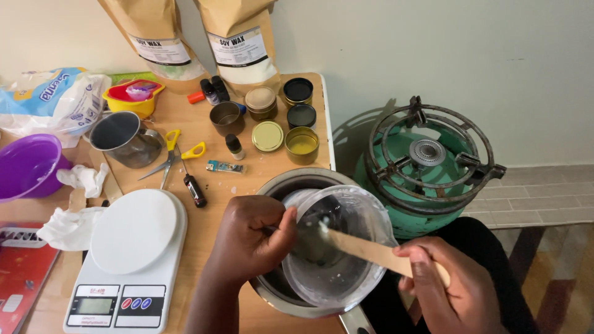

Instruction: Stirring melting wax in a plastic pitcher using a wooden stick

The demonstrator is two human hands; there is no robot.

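Observation:
My left hand (250,238) grips the handle of a clear glass jug (349,272) that sits inside a steel pot (291,179) at the table's near right corner. My right hand (448,284) holds a flat wooden stick (365,247), its tip dipped into the jug, which has whitish residue on its walls and bottom.
A white kitchen scale (130,253) stands left of the pot. Small tins (302,144), bottles, yellow scissors (173,154), a steel cup (120,137), a purple bowl (25,166) and two brown paper bags (241,43) fill the wooden table (201,127). A green gas burner (427,167) stands on the floor to the right.

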